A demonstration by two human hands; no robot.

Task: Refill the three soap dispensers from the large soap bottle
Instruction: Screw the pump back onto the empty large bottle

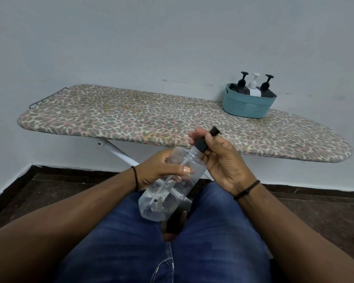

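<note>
Left hand (pixel 161 170): we grip the clear bottle (pixel 172 184), steadying it tilted over our lap.
Right hand (pixel 219 154): pinches its black cap (pixel 201 145), likely for twisting.
Basket (pixel 247 107): dispensers wait, well beyond the bottle.

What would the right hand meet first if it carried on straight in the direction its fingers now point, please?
The right hand, gripping the black pump cap of the clear bottle, points up-left; it would probably meet the ironing board's near edge first, though depth is unclear.
</note>
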